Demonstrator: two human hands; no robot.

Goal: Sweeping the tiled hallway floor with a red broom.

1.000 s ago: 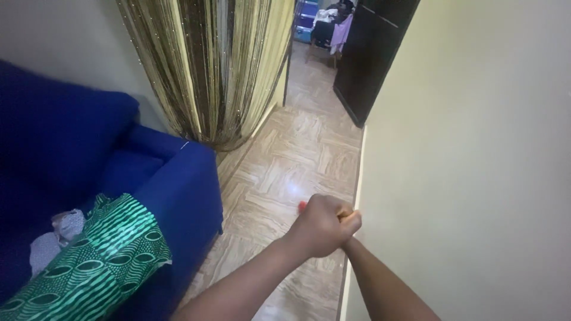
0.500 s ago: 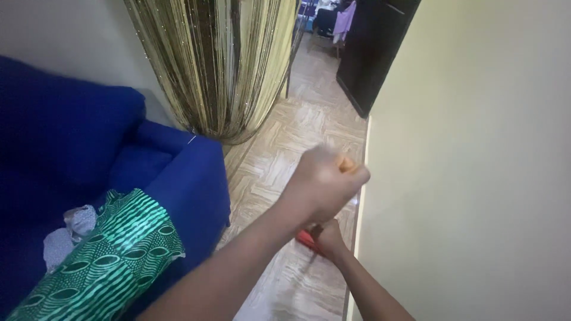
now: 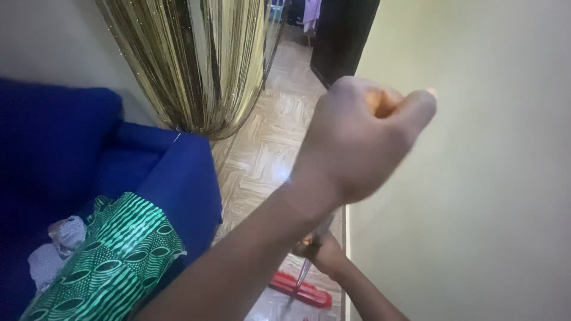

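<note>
**While you are gripping the mop: entry for the stroke beside the wall**

As you are closing your left hand (image 3: 357, 142) into a fist around the orange handle end (image 3: 380, 102), you are holding it raised, close to the camera. Your right hand (image 3: 324, 255) is wrapping the thin metal shaft (image 3: 309, 264) lower down, though its fingers are too small to tell apart.

Item held: the mop, with its red mop head (image 3: 300, 289) lying flat on the tiled floor (image 3: 267, 148), just beside the foot of the pale wall (image 3: 476, 178).

Surroundings: a blue sofa (image 3: 178, 178) is standing to your left, carrying a green patterned cloth (image 3: 113, 255). A gold string curtain (image 3: 190, 65) is hanging beyond it.

Step, as judged: you are working a mopping stroke along the wall's base. The next move is calling for both hands staying closed on the handle, and the head keeping flat and clear of the wall.

Change noted: against half a second ago, your left fist is sitting higher and larger in view. The red head is showing more fully below your right hand.
</note>
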